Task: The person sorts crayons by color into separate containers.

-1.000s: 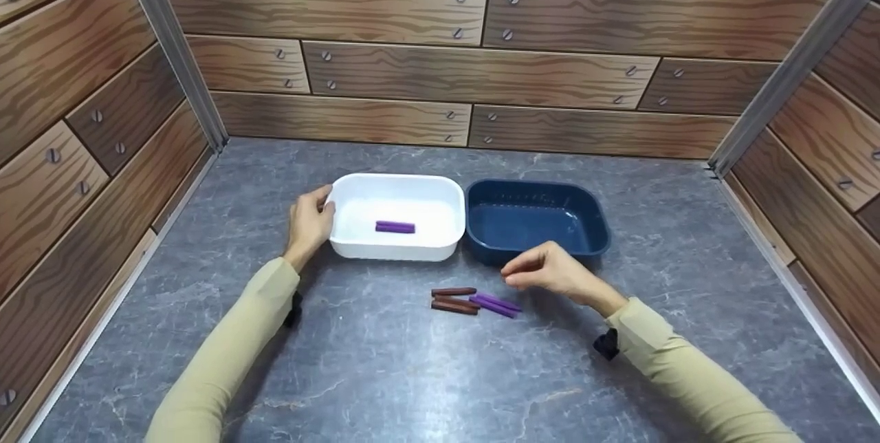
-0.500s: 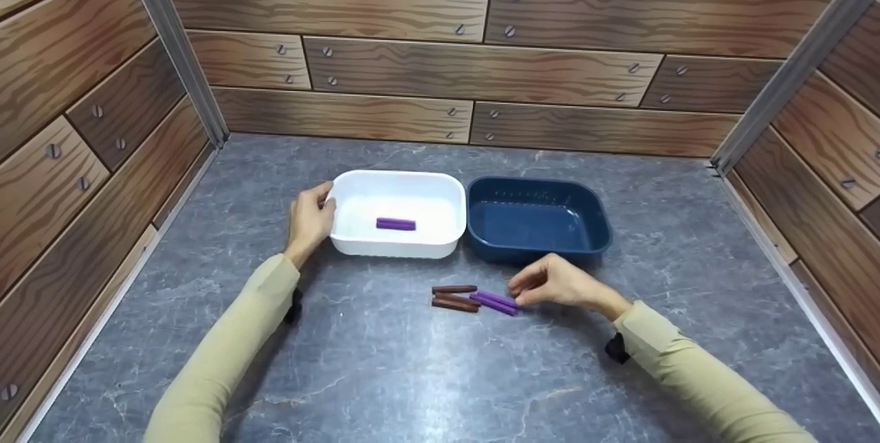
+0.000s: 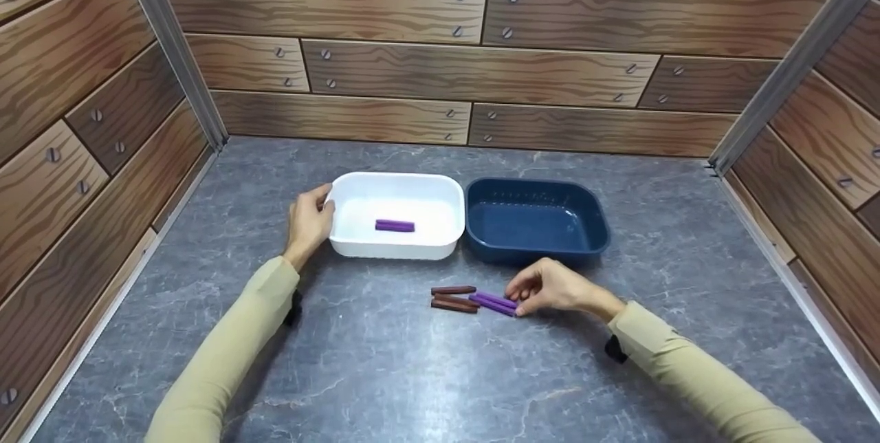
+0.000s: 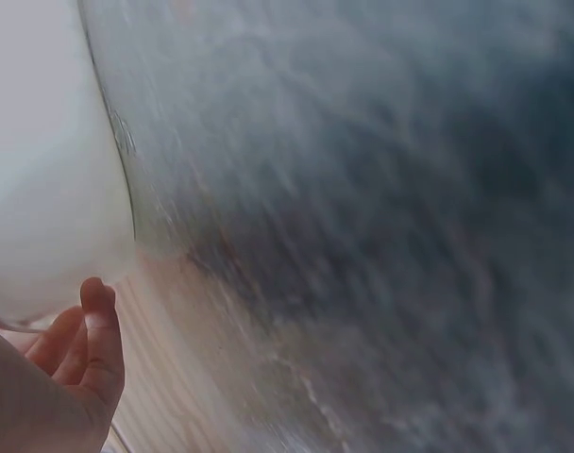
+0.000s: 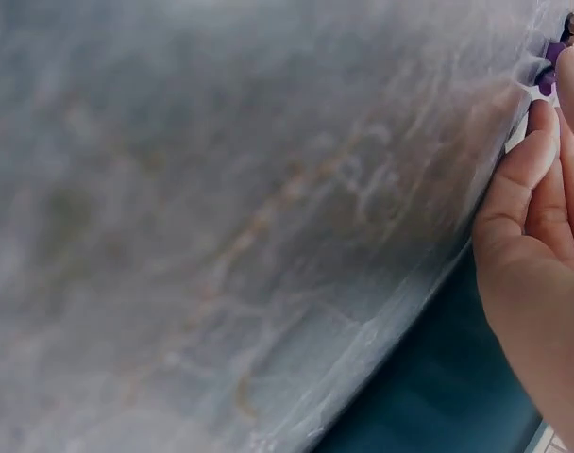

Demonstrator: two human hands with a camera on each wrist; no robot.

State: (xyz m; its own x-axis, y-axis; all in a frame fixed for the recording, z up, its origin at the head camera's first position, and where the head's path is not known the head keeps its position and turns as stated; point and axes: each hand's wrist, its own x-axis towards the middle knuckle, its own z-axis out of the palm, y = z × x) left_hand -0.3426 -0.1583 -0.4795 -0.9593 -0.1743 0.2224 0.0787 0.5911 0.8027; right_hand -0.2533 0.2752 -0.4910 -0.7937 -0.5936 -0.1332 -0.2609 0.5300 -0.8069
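My left hand grips the left end of a white plastic tub; the left wrist view has its fingers curled against the white wall. Two purple crayons lie side by side in that tub. On the tabletop in front, two more purple crayons lie slanted, their left ends touching several brown crayons. My right hand pinches the right end of the purple pair, thumb on the near side and index finger on the far side. In the right wrist view the thumb partly covers the purple crayons.
A dark blue tub stands right against the white one, just beyond my right hand, with nothing in it. The grey marbled tabletop is bounded by wood-patterned panels at the back and both sides.
My right hand has come down and slightly toward me from above the blue tub's front edge to the purple crayons, thumb and finger closing around their ends. My left hand stays on the white tub.
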